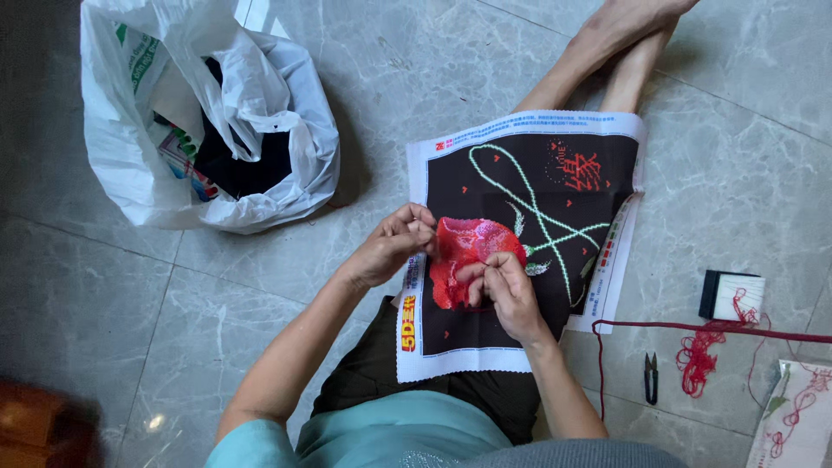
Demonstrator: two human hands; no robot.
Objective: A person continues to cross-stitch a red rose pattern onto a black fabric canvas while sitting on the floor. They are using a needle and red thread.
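Stitching is under way: the left hand (392,245) pinches the edge of the black rectangular cross-stitch canvas (520,243) on the lap, while the right hand (507,290) grips red thread over its rose; next the thread needs drawing taut.

Needle — too small; bag (208,130) contents unclear

The floor (719,130) is laid with large polished marble-look tiles, pale grey-green with cloudy white veining, divided by thin dark grout lines that run on a slant across the scene. Soft daylight falls evenly on them, and a small bright glint (156,422) shows on the near left tile. In the near left corner sits the edge of a reddish-brown wooden piece of furniture (30,429), blurred and partly cut off.
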